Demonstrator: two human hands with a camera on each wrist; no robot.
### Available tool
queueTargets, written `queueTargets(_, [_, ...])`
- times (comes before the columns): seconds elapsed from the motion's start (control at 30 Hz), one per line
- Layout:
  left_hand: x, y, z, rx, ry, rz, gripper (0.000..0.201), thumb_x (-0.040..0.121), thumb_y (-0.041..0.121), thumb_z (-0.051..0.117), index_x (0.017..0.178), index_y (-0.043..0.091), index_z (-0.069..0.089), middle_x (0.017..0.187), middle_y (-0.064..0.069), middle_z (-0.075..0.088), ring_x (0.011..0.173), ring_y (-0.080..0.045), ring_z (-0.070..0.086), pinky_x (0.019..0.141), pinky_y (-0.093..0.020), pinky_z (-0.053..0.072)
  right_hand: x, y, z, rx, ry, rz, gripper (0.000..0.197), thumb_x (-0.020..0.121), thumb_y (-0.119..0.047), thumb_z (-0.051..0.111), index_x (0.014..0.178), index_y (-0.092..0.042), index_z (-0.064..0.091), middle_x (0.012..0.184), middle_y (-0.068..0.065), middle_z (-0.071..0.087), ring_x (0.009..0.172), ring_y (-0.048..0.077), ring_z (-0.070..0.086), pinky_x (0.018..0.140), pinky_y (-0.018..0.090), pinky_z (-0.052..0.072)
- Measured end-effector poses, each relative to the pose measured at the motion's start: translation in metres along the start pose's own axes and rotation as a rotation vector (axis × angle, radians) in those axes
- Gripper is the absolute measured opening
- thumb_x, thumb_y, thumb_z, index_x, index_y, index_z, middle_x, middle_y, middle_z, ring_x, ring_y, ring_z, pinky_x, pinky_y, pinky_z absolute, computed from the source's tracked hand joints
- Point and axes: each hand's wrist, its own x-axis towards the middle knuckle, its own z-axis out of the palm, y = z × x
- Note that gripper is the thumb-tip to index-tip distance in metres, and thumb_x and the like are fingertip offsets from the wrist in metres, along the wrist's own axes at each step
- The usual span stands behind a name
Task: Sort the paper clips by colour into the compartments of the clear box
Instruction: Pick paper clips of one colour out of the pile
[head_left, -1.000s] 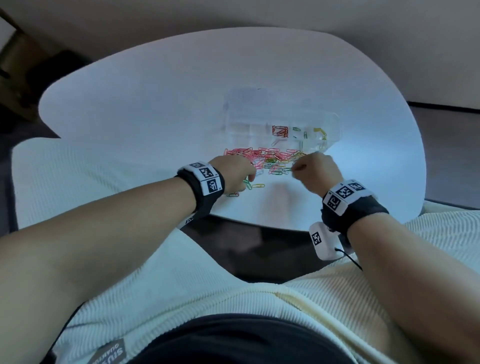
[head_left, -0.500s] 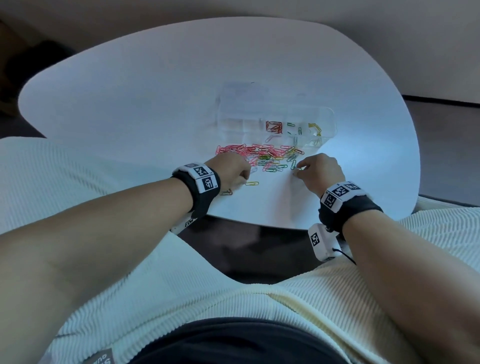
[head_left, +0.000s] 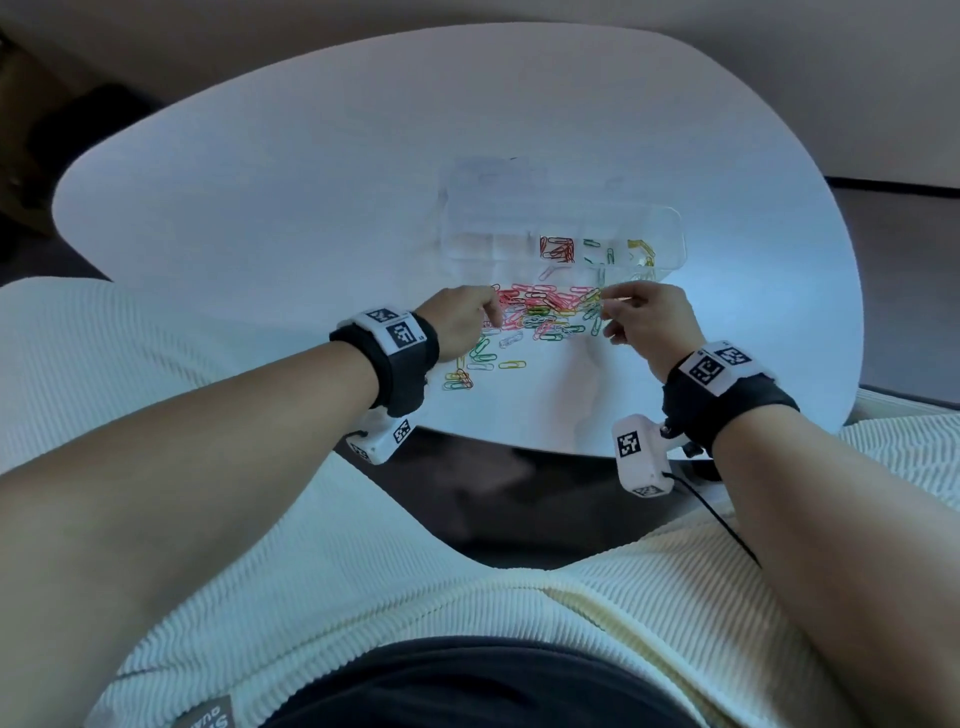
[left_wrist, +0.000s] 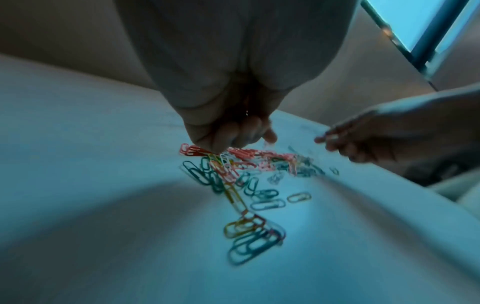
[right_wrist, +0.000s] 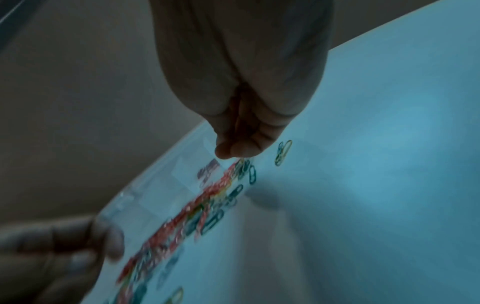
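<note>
The clear box (head_left: 563, 221) lies on the white table (head_left: 311, 208), with red clips (head_left: 557, 249), green clips (head_left: 597, 250) and yellow clips (head_left: 642, 249) in three front compartments. Just in front of it lies the mixed pile of clips (head_left: 545, 312), blurred in the wrist views as the pile (left_wrist: 259, 162) and the pile (right_wrist: 207, 201). My left hand (head_left: 488, 312) is curled at the pile's left end, fingertips (left_wrist: 221, 144) pinching a red clip (left_wrist: 191, 150). My right hand (head_left: 605, 309) hovers at the pile's right end, and its pinched fingertips (right_wrist: 228, 151) hold a green clip.
A small linked bunch of yellow, red and green clips (head_left: 458, 382) and a few loose ones (head_left: 511, 365) lie nearer the table's front edge (head_left: 519, 447). The box's left compartments (head_left: 483, 244) hold nothing. My lap in pale ribbed cloth is below the table.
My right hand has lifted off the table and moved up toward the box, fingers pinched. The left hand has stayed at the pile's left end, shifting slightly forward.
</note>
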Motion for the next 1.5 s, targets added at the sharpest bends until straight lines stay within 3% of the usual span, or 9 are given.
queueTargets(0.1, [0.000, 0.001, 0.006, 0.168, -0.047, 0.032, 0.023, 0.094, 0.010, 0.038, 0.096, 0.011, 0.061, 0.098, 0.001, 0.058, 0.081, -0.020, 0.051, 0.067, -0.028, 0.035, 0.002, -0.002, -0.007, 0.255, 0.047, 0.105, 0.021, 0.091, 0.003, 0.051, 0.103, -0.001, 0.067, 0.071, 0.008, 0.059, 0.053, 0.016, 0.053, 0.052, 0.023, 0.047])
queueTargets(0.27, [0.000, -0.007, 0.014, 0.426, -0.071, 0.077, 0.011, 0.090, 0.020, 0.058, 0.100, 0.019, 0.061, 0.091, 0.006, 0.055, 0.083, -0.016, 0.048, 0.070, -0.026, 0.034, 0.001, -0.006, -0.005, 0.470, 0.052, 0.226, 0.010, 0.090, -0.002, 0.054, 0.085, -0.002, 0.062, 0.068, 0.009, 0.054, 0.050, 0.016, 0.044, 0.049, 0.023, 0.037])
queueTargets(0.4, [0.000, -0.006, 0.014, 0.428, -0.059, 0.085, 0.011, 0.091, 0.019, 0.059, 0.100, 0.016, 0.064, 0.091, 0.006, 0.053, 0.081, -0.015, 0.048, 0.068, -0.027, 0.035, 0.005, 0.000, 0.002, 0.131, 0.083, 0.172, 0.014, 0.087, -0.013, 0.058, 0.083, -0.007, 0.069, 0.070, 0.006, 0.059, 0.053, 0.017, 0.050, 0.051, 0.024, 0.041])
queueTargets(0.57, [0.000, -0.007, 0.016, 0.385, -0.063, 0.050, 0.004, 0.089, 0.019, 0.059, 0.091, 0.019, 0.063, 0.090, 0.006, 0.057, 0.083, -0.016, 0.053, 0.068, -0.027, 0.037, 0.005, 0.012, 0.011, -0.353, 0.090, 0.008, 0.026, 0.096, -0.017, 0.049, 0.105, -0.010, 0.073, 0.098, 0.006, 0.070, 0.085, 0.021, 0.056, 0.071, 0.024, 0.038])
queueTargets(0.83, [-0.002, -0.002, 0.012, 0.414, -0.066, 0.055, 0.016, 0.093, 0.020, 0.055, 0.104, 0.019, 0.066, 0.103, 0.003, 0.062, 0.086, -0.016, 0.051, 0.072, -0.026, 0.038, 0.006, 0.012, 0.011, -0.322, 0.163, -0.043, 0.034, 0.100, -0.016, 0.038, 0.112, -0.006, 0.068, 0.110, 0.015, 0.069, 0.104, 0.034, 0.060, 0.081, 0.030, 0.043])
queueTargets(1.0, [-0.001, -0.001, 0.012, 0.496, -0.053, 0.065, 0.025, 0.091, 0.013, 0.056, 0.111, 0.023, 0.065, 0.116, 0.000, 0.063, 0.103, -0.022, 0.058, 0.072, -0.027, 0.040, 0.009, 0.011, 0.006, -0.227, 0.178, 0.022, 0.030, 0.094, -0.015, 0.042, 0.101, -0.014, 0.072, 0.103, 0.012, 0.071, 0.096, 0.033, 0.066, 0.083, 0.036, 0.051])
queueTargets(1.17, [-0.001, -0.003, 0.015, 0.528, -0.042, 0.060, 0.018, 0.091, 0.017, 0.055, 0.105, 0.023, 0.066, 0.110, 0.000, 0.065, 0.100, -0.022, 0.059, 0.071, -0.029, 0.041, 0.003, 0.007, 0.010, -0.485, 0.122, -0.014, 0.018, 0.085, -0.031, 0.067, 0.092, -0.017, 0.074, 0.093, 0.005, 0.070, 0.084, 0.021, 0.060, 0.071, 0.025, 0.043])
queueTargets(1.4, [-0.001, -0.005, 0.016, 0.487, -0.055, 0.021, 0.011, 0.088, 0.020, 0.059, 0.097, 0.020, 0.065, 0.101, 0.001, 0.066, 0.085, -0.018, 0.055, 0.069, -0.029, 0.042, -0.003, 0.005, 0.014, -0.673, 0.074, 0.043, 0.012, 0.078, -0.017, 0.063, 0.083, -0.013, 0.074, 0.082, 0.009, 0.071, 0.069, 0.027, 0.064, 0.063, 0.029, 0.052])
queueTargets(1.5, [-0.001, -0.005, 0.017, 0.487, -0.072, 0.005, 0.008, 0.087, 0.022, 0.061, 0.095, 0.022, 0.063, 0.100, 0.002, 0.065, 0.086, -0.019, 0.057, 0.070, -0.029, 0.044, -0.002, 0.005, 0.014, -0.654, 0.028, 0.077, 0.011, 0.076, -0.018, 0.067, 0.081, -0.009, 0.072, 0.080, 0.010, 0.070, 0.063, 0.024, 0.061, 0.055, 0.023, 0.047])
